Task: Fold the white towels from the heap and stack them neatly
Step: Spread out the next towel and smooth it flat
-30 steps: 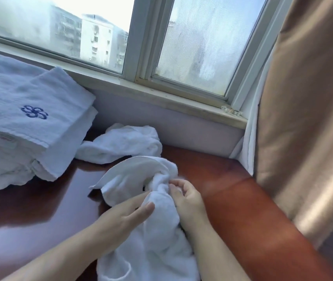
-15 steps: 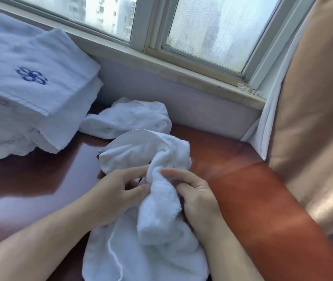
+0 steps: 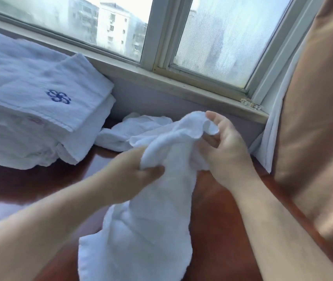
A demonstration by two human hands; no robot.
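**White towel held up between both hands**

A white towel [image 3: 161, 199] hangs in the middle of the view, lifted off the table [image 3: 222, 230]. Its loose lower end falls toward six o'clock and runs out of the bottom of the picture. The left hand [image 3: 133, 175] grips it at about nine o'clock of its upper part, fingers curled tight round a bunched fold. The right hand [image 3: 224, 151], at about two o'clock from the left one, pinches the top edge. The cloth drapes over its fingers and the thumb stands up above the fold.

Just behind the held towel, toward eleven o'clock, a crumpled towel [image 3: 125, 132] lies on the table against the wall. Further out at nine to ten o'clock sits a stack of folded towels [image 3: 29, 118]. The top one bears a blue emblem [image 3: 58, 96].

The table is glossy red-brown wood. Along twelve o'clock runs the window sill [image 3: 182, 86], with a small clear object [image 3: 251, 104] on it toward one o'clock. Above it, blurred buildings show through the window [image 3: 110, 23]. At three o'clock hangs a tan curtain [image 3: 320, 118] with a white curtain [image 3: 273, 128] on its inner side.
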